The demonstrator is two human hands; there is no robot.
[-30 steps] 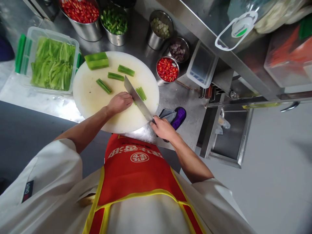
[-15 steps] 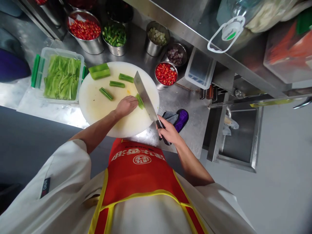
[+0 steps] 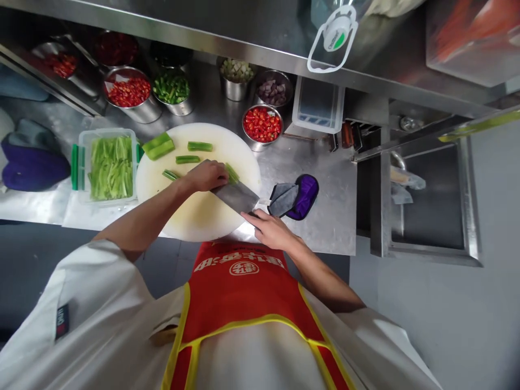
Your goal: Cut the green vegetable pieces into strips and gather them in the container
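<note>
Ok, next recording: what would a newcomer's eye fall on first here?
Probably the bright red, yellow-edged apron, low in the centre. Next, the cleaver, held by its handle in the right hand, its broad blade over the round white board, with the left hand close by the blade. Beyond the board, to the right, the metal cup of chopped red pieces also stands out.

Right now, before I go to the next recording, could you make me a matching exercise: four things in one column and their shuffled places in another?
Things
1. cleaver
2. pale green strips
3. chopped green pieces
4. white cutting board

Places
A. inside a metal pot
B. lying directly on the steel counter
C. held by its handle in the right hand
D. inside a clear box with green clips

Pairs: 1-C, 2-D, 3-A, 4-B
</note>
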